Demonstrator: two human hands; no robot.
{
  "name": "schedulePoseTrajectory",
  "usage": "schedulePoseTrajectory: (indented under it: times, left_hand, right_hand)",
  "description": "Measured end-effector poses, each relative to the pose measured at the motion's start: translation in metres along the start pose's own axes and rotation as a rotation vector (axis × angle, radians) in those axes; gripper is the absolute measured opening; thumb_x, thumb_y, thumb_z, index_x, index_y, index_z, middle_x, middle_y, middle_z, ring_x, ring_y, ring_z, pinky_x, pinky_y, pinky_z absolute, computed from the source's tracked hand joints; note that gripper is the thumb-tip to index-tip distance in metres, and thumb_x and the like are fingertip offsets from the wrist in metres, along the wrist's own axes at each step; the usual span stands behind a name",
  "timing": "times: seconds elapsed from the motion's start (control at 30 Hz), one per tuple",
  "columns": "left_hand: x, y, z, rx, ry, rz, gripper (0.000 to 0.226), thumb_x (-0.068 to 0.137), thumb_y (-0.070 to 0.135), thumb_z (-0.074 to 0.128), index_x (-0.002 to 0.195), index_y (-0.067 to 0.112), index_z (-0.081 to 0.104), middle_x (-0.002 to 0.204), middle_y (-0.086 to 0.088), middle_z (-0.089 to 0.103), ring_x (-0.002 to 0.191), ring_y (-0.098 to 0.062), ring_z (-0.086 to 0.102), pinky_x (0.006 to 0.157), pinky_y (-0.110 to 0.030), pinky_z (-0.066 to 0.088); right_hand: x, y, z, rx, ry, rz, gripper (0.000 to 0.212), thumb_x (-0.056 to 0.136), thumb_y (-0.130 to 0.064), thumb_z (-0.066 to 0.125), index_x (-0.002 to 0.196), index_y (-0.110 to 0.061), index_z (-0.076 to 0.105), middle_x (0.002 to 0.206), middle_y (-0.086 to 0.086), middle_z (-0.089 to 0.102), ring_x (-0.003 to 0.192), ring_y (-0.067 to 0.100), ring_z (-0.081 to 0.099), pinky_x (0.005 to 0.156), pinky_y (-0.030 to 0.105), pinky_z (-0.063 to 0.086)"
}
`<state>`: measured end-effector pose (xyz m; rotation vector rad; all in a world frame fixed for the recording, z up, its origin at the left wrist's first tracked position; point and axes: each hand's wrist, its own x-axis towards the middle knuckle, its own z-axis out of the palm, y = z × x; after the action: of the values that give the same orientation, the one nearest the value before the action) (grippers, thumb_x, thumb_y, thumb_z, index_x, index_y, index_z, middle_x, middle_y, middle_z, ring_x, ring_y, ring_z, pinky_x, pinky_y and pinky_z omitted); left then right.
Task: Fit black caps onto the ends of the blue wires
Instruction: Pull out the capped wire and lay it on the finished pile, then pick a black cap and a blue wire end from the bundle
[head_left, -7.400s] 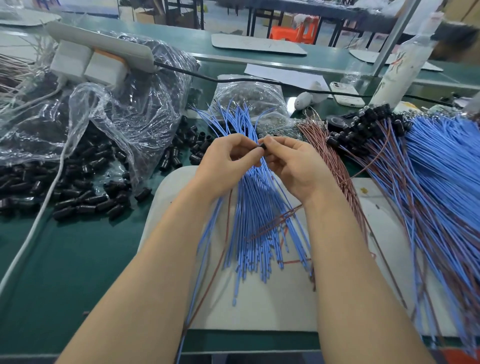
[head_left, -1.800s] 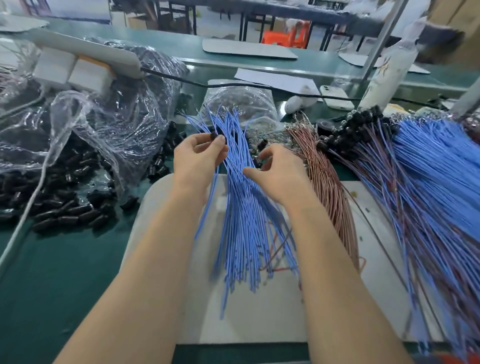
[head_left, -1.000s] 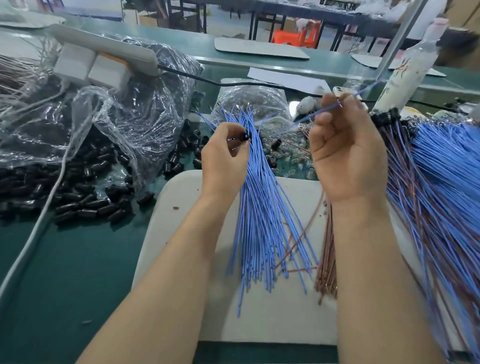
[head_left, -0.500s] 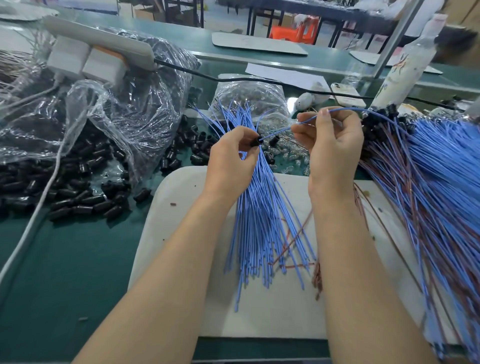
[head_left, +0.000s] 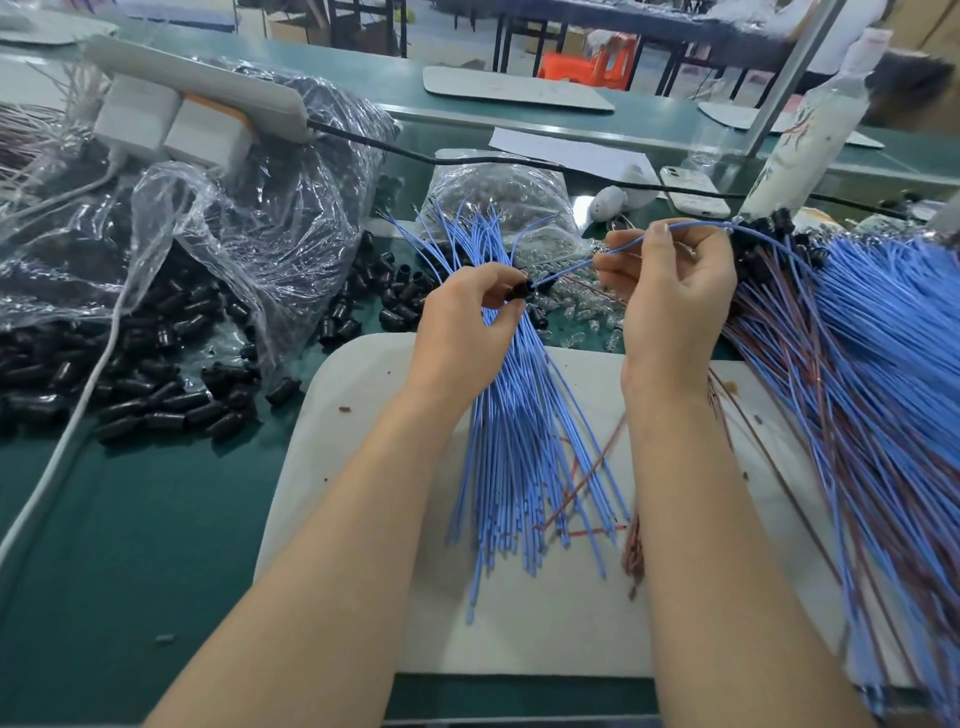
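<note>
- Pinching a cap (head_left: 519, 290) with the left hand (head_left: 467, 332), thumb and forefinger curled round it, above the far edge of the mat (head_left: 363, 415).
- Gripping one wire (head_left: 571, 267) with the right hand (head_left: 670, 296), fingers curled round it, just right of the cap and above that same edge.
- Tip of the wire at the mouth of the cap; perhaps just entering, too small to tell.
- Past the right hand, the wire arching rightward into the capped wires (head_left: 883, 338), heaped along the desk's right edge, blue mixed with brown, black caps at their far ends.
- Fanned across the middle of the mat, under the left hand, the uncapped wires (head_left: 519, 441), near ends pointing to the near edge of the desk (head_left: 130, 519).
- Toward the desk's left edge, a pile of loose caps (head_left: 156, 395), partly under a clear bag (head_left: 234, 234).
- Beyond the mat, a bulb bag (head_left: 498, 192); small bulbs (head_left: 587, 306) scattered on the desk below the hands.
- On top of the clear bag, toward the far left corner, a power strip (head_left: 197, 88).
- Toward the far right corner, a phone (head_left: 696, 192) and a bottle (head_left: 815, 135).
</note>
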<state>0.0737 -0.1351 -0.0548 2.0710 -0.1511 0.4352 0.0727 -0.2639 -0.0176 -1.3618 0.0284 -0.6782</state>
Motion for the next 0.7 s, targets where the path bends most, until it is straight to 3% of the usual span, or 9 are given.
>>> schedulePoseTrajectory:
  times: [0.23, 0.37, 0.47, 0.53, 0.63, 0.7]
  left_hand:
    - [-0.003, 0.005, 0.002, 0.015, -0.024, 0.052, 0.018, 0.09, 0.013, 0.061, 0.107, 0.015, 0.067, 0.096, 0.003, 0.061, 0.086, -0.006, 0.052, 0.073, 0.002, 0.033]
    - [-0.004, 0.011, 0.002, -0.013, 0.007, 0.098, 0.016, 0.089, 0.015, 0.062, 0.104, 0.01, 0.068, 0.095, -0.001, 0.065, 0.082, -0.007, 0.054, 0.071, 0.001, 0.034]
    - [-0.004, 0.015, -0.001, -0.097, 0.045, 0.087, 0.015, 0.09, 0.018, 0.063, 0.102, 0.01, 0.069, 0.094, 0.0, 0.069, 0.078, -0.004, 0.058, 0.074, -0.005, 0.04]
    - [-0.004, 0.018, -0.004, -0.215, 0.049, 0.033, 0.014, 0.09, 0.021, 0.064, 0.1, 0.012, 0.07, 0.093, 0.002, 0.071, 0.084, -0.006, 0.063, 0.082, -0.02, 0.049]
    - [-0.003, 0.022, -0.007, -0.464, 0.037, -0.083, 0.017, 0.088, 0.022, 0.067, 0.101, 0.01, 0.07, 0.093, -0.001, 0.072, 0.09, -0.013, 0.067, 0.087, -0.035, 0.053]
    - [-0.001, 0.021, -0.008, -0.675, 0.016, -0.177, 0.02, 0.09, 0.018, 0.064, 0.102, 0.003, 0.068, 0.082, -0.004, 0.071, 0.07, -0.012, 0.066, 0.066, -0.026, 0.053]
  right_hand:
    - [-0.007, 0.004, 0.007, -0.035, -0.117, 0.065, 0.014, 0.098, -0.007, 0.044, 0.086, -0.013, 0.049, 0.074, 0.004, 0.066, 0.056, 0.011, 0.065, 0.058, 0.022, 0.052]
    - [-0.009, 0.008, 0.009, -0.133, -0.192, 0.05, 0.016, 0.094, -0.008, 0.052, 0.08, -0.016, 0.055, 0.074, -0.001, 0.066, 0.053, 0.006, 0.053, 0.059, 0.024, 0.045]
    - [-0.01, 0.01, 0.01, -0.232, -0.27, 0.056, 0.018, 0.089, -0.013, 0.061, 0.075, -0.023, 0.06, 0.071, -0.009, 0.06, 0.062, 0.002, 0.049, 0.07, 0.031, 0.039]
    - [-0.013, 0.01, 0.012, -0.225, -0.316, 0.077, 0.017, 0.089, -0.015, 0.062, 0.076, -0.026, 0.061, 0.073, -0.01, 0.061, 0.068, 0.004, 0.054, 0.071, 0.031, 0.04]
    - [-0.016, 0.009, 0.016, -0.207, -0.386, 0.123, 0.007, 0.093, -0.026, 0.057, 0.097, -0.03, 0.063, 0.088, -0.001, 0.068, 0.083, 0.015, 0.065, 0.077, 0.035, 0.052]
    - [-0.02, 0.007, 0.019, -0.21, -0.469, 0.202, 0.02, 0.097, -0.03, 0.052, 0.117, -0.025, 0.056, 0.087, 0.004, 0.069, 0.08, 0.016, 0.069, 0.075, 0.036, 0.057]
